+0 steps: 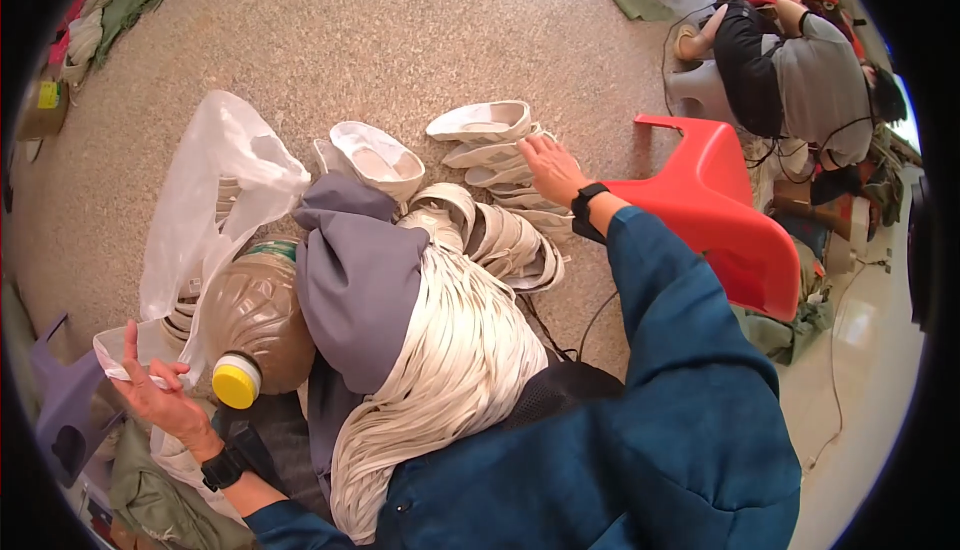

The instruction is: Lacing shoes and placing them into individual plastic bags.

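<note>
My left hand [160,395], index finger raised and other fingers bent, holds the edge of a clear white plastic bag [215,150]. Through the bag, ribbed pale things show faintly. My right hand [552,168] reaches forward with fingers stretched out over a row of nested off-white shoes [488,155], its fingertips at their right side; it grips nothing I can see. More pale shoes [378,158] lie left of that row, and woven-looking ones [515,250] nearer me. Across my lap lies a thick bundle of off-white flat strips [450,350], next to a grey-purple cloth [360,285].
A large bottle of brown contents with a yellow cap [236,382] stands between the bag and the cloth. Right of my arm is a red plastic stool [715,200]. Another person [815,80] sits bent over at the far right. A purple stool [70,400] is at left.
</note>
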A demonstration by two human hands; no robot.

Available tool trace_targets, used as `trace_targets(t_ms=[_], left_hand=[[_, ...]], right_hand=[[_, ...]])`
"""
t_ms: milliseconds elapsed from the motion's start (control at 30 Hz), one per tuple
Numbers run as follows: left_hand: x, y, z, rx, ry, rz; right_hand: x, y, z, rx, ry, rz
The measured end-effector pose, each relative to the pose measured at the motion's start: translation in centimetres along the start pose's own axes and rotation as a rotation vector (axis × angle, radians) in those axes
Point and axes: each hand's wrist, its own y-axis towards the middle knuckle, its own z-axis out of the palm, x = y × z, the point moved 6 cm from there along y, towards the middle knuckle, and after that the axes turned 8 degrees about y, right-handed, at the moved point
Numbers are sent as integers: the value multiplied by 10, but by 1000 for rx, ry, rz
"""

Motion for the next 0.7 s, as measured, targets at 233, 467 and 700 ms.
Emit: trace_targets(t_ms=[233,467,700], left_hand=[[8,7,19,39,118,-14],[3,11,27,37,106,-9],[4,9,32,65,125,-44]], right_hand=[[-28,72,27,164,-174,-112],[-60,73,58,401,-127,-47],[-63,64,69,472,-53,32]])
